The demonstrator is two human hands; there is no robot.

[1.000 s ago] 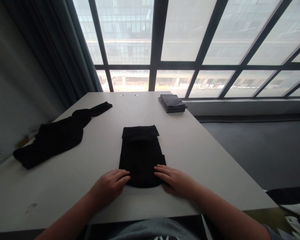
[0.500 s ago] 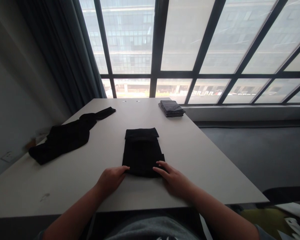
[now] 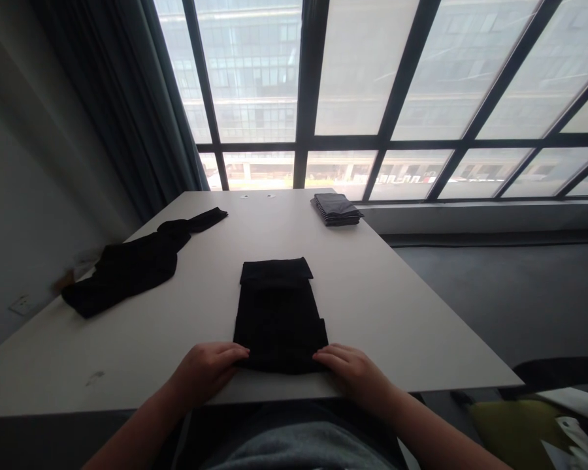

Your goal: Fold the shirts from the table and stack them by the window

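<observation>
A black folded garment (image 3: 279, 313) lies flat on the white table in front of me, with a folded-over band along its far end. My left hand (image 3: 208, 369) is closed on its near left corner, fingers on top and the thumb hidden. At the near right corner, my right hand (image 3: 355, 369) grips the cloth the same way, its fingers together. Farther left, a second black garment (image 3: 132, 267) is spread out loosely, with a narrow part stretching toward the window.
A neat stack of grey folded cloths (image 3: 337, 209) sits at the table's far right edge. The white table (image 3: 392, 326) ends close to my body. A dark curtain (image 3: 112, 98) and large windows stand behind it. An olive-green seat (image 3: 514, 431) is at the lower right.
The folded black garment has slid toward me, to the table's near edge. Both hands came back with it, and my right fingers, spread before, are now together on the corner.
</observation>
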